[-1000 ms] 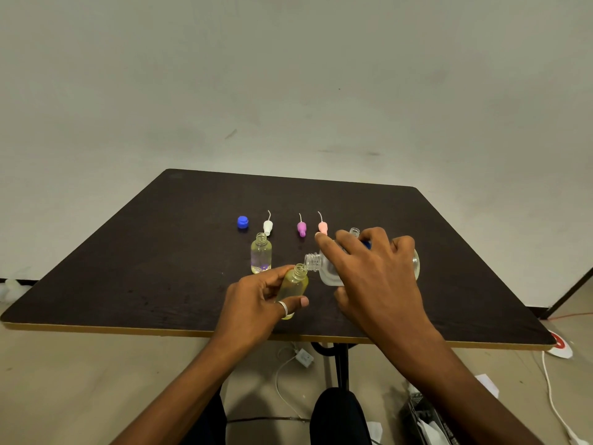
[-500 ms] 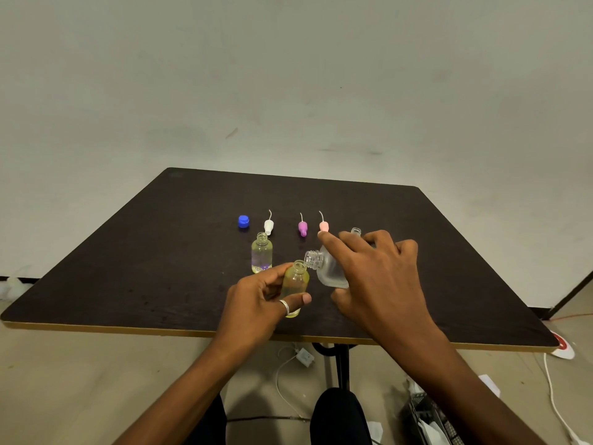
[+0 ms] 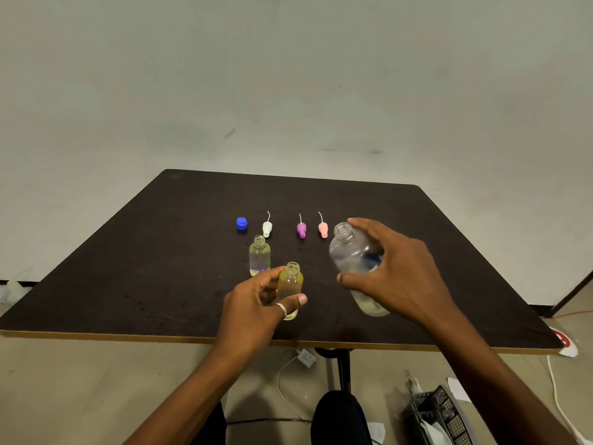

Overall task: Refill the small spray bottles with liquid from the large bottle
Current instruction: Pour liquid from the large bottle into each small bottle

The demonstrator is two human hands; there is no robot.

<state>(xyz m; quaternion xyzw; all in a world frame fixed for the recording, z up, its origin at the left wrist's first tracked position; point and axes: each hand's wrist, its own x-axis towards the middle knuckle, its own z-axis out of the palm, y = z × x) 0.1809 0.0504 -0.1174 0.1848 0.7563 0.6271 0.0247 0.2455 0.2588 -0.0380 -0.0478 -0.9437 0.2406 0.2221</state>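
Left hand point(image 3: 256, 303): gripping yellow small bottle point(image 3: 289, 289), uncapped, standing on surface point(image 3: 160, 268).
Right hand point(image 3: 398, 271): wrapping large bottle point(image 3: 353, 261), tilted upright, uncapped, just right of left hand.
Risk: possibly spilling, both necks being open; narrow neck missing easily.

Large clear bottle point(image 3: 353, 255) uncapped, tilted nearly upright, a little liquid at its base. Yellow small bottle point(image 3: 289, 285) open, upright; clear small bottle point(image 3: 259, 255) open, upright behind-left.

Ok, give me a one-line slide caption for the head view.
Left hand steadies a yellow small bottle while the right hand holds the large bottle, its open neck clear of the small one.
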